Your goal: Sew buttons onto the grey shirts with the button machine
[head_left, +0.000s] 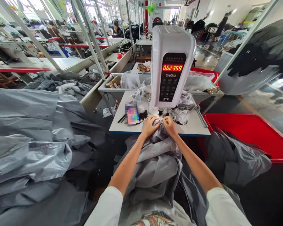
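A grey garment [155,153] of thin, slightly shiny cloth drapes over my lap and up to the front edge of the white work table [122,127]. My left hand [150,126] lies over the bunched top of the cloth, its fingers bent onto it. Close beside it on the right, my right hand [169,126] pinches the same cloth between thumb and fingers. Both hands are just in front of a white button-fastening machine [173,40] with a red number display reading 062359. The exact spot under the machine head is partly hidden by my fingers.
A phone-like screen [132,113] lies left of my hands. Clear plastic bags [181,114] sit around the machine base. Grey cloth [25,141] is heaped at left. At right, a red bin [250,131] has grey cloth hanging over its edge. Other people work farther back.
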The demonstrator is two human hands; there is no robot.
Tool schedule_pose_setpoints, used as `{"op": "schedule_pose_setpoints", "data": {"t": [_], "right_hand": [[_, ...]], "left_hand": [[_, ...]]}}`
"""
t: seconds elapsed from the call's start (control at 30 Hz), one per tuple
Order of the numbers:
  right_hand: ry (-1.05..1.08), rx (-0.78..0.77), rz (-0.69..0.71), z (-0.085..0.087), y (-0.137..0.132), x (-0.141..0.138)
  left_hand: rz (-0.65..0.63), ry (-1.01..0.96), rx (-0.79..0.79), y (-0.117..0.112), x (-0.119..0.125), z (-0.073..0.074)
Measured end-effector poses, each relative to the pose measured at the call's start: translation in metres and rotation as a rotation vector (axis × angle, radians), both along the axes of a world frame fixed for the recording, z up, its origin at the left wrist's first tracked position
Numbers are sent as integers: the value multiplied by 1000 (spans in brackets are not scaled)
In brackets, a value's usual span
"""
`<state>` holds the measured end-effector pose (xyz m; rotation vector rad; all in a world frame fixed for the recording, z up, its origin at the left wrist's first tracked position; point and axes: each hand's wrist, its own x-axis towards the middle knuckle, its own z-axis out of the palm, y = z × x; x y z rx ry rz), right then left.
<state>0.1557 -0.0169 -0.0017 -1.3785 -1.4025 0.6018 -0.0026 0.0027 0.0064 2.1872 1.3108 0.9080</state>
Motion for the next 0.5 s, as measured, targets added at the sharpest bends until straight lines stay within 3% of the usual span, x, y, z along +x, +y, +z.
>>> {"op": "schedule_pose_setpoints", "data": {"t": [0.5], "right_hand": [[-21, -12, -17, -1, 0, -1]], "left_hand": [[-3, -13, 2, 0, 0, -1]]}}
